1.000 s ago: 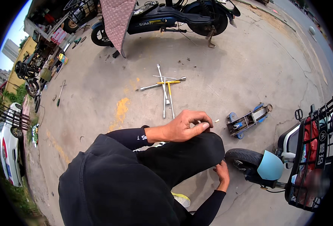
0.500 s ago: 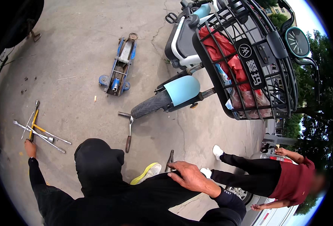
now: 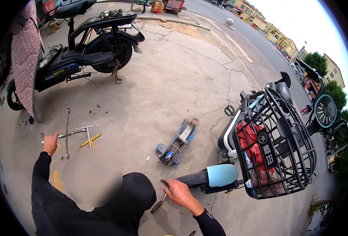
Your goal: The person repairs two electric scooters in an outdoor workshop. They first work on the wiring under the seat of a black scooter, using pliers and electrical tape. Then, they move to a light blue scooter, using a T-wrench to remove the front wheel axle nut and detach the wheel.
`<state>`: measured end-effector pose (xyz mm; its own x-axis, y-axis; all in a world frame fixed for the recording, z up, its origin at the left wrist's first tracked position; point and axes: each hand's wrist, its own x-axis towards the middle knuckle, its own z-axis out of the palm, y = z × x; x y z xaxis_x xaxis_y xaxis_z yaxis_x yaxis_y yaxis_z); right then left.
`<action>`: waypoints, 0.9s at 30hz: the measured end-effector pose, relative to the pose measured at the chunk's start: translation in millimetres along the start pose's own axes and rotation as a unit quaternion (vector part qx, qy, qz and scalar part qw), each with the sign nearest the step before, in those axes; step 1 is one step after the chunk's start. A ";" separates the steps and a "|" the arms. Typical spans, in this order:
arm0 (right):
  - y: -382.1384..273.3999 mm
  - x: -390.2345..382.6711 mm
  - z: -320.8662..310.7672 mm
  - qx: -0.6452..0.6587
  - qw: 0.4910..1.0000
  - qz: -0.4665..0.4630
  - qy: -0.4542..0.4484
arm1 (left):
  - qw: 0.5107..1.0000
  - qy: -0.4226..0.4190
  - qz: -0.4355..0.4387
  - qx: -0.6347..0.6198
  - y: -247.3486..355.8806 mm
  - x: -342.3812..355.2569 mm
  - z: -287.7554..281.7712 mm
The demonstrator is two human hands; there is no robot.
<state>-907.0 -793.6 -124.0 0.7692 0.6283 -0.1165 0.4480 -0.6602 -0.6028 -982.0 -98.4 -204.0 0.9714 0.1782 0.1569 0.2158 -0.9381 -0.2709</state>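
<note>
At the left, my left hand (image 3: 50,144) is closed around one arm of a silver cross lug wrench (image 3: 73,134). A yellow-handled bar (image 3: 91,140) lies on the concrete just to the wrench's right. Low in the middle, my right hand (image 3: 180,192) is spread loosely over a metal tool with a brown handle (image 3: 157,206), beside the front tyre (image 3: 193,179) of a scooter. The hand covers part of that tool; no firm hold on it shows. A blue floor jack (image 3: 178,142) stands between my hands, farther off.
The scooter, with light-blue fender (image 3: 222,175) and black basket (image 3: 278,149) holding red cloth, leans in from the right. A black electric scooter (image 3: 83,55) with a pink quilted cover (image 3: 25,63) stands at the far left. A road (image 3: 256,51) runs behind.
The view has swung up and left, bringing in the black scooter and the road. My left hand has raised the cross wrench. My right hand has left my black clothing for the brown-handled tool.
</note>
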 end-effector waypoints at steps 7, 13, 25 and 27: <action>16.9 -60.7 3.2 0.127 0.987 -0.003 -0.103 | 0.978 0.130 -0.160 -0.011 44.3 -52.9 -121.4; -22.4 -71.1 -23.7 0.147 0.985 -0.084 0.029 | 0.971 0.106 -0.165 -0.137 156.2 -86.6 -273.1; -60.7 -162.6 -103.9 0.277 0.923 -0.092 0.249 | 0.856 -0.043 -0.030 -0.514 297.9 -78.1 -470.9; -60.8 -184.0 -121.1 0.293 0.912 -0.100 0.268 | 0.817 -0.091 0.002 -0.570 317.3 -88.5 -494.8</action>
<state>-1020.6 -918.9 29.6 0.8818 0.3167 0.3495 0.4034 -0.1222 -0.9068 -1048.4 -558.8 166.1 0.9929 0.1186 -0.0131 0.0808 -0.5870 0.8055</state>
